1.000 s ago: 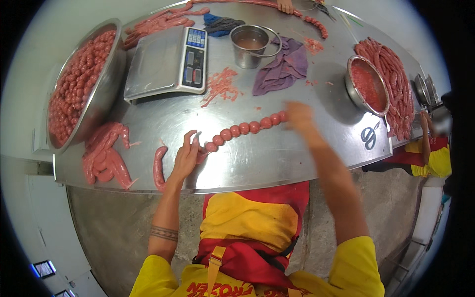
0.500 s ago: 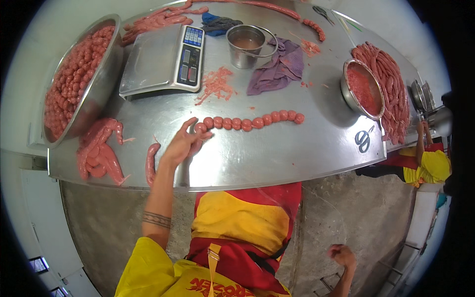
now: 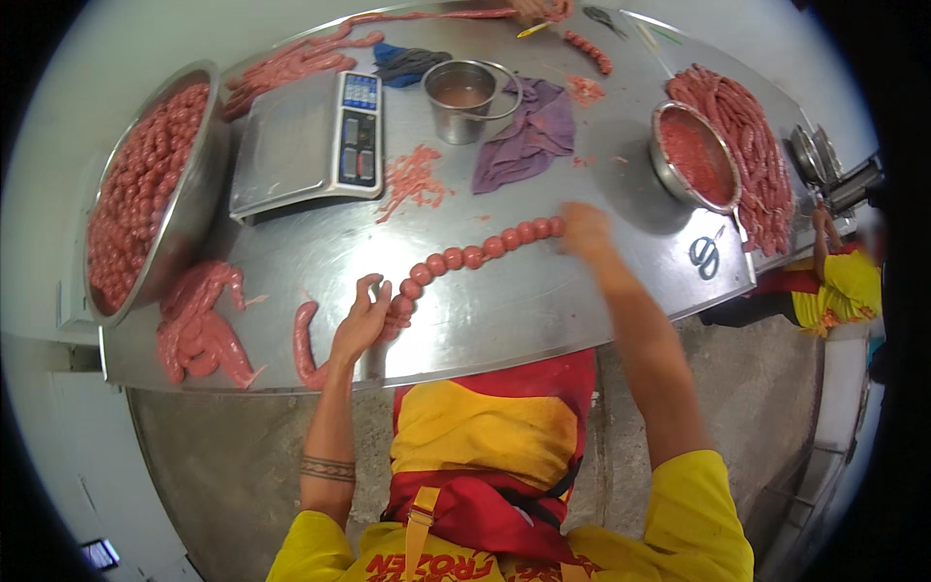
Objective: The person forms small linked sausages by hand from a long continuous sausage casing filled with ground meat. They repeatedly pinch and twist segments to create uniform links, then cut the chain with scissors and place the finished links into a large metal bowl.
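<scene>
A string of small round sausage links [image 3: 472, 256] lies slanted across the steel table, from lower left up to the right. At its near end my left hand [image 3: 364, 322] is curled loosely around the last links. My right hand [image 3: 587, 231], smeared by motion, is at the far right end of the string; its fingers cannot be made out. Left of my left hand lies one short curved sausage [image 3: 305, 344]. Farther left sits a heap of thick, unlinked sausage [image 3: 199, 325].
A big steel bowl of round links [image 3: 215, 126] stands left, beside a scale [image 3: 281, 155]. A small bucket [image 3: 458, 121], purple cloth [image 3: 524, 145], bowl of minced meat [image 3: 669, 170], scissors [image 3: 706, 254] and sausage pile [image 3: 752, 145] lie beyond. Another person's hand [image 3: 531, 10] works at the far edge.
My right hand has come up from beside my body to the string's right end. The string now slants more, its left end nearer me. Another person's hand has appeared at the far edge.
</scene>
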Demonstrator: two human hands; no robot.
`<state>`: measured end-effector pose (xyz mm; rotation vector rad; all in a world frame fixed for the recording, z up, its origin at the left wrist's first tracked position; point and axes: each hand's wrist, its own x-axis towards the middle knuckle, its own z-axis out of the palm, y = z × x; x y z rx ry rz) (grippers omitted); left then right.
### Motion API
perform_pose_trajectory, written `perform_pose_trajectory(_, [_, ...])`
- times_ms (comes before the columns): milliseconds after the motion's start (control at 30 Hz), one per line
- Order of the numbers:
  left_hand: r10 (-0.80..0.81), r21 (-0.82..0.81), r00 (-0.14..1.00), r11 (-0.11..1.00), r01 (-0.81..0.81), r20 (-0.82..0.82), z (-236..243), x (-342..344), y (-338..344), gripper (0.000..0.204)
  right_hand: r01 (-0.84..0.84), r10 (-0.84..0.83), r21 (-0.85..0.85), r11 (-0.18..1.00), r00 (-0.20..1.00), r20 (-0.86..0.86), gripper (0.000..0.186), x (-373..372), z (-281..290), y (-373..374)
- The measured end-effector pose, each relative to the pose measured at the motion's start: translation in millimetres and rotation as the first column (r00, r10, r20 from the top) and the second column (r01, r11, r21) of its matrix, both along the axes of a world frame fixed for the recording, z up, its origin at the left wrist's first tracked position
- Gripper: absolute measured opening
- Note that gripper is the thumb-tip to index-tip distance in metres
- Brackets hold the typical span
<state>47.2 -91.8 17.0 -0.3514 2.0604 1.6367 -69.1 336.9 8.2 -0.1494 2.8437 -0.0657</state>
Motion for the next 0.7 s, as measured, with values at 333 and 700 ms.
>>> perform_pose_trajectory(333, [0.103, 0.021, 0.993, 0.995, -0.102, -0.052, -4, -9, 5, 0.076, 0.158, 0.251, -0.781, 0.605, 0.893, 0.374, 0.06, 329, 40, -53])
perform_pose_trajectory(700, [-0.12, 0.163, 0.993, 0.979, 0.119, -0.001, -1, -20, 4, 0.06, -0.242, -0.618, -0.569, -0.786, 0.274, 0.737, 0.064, 484, -22, 277])
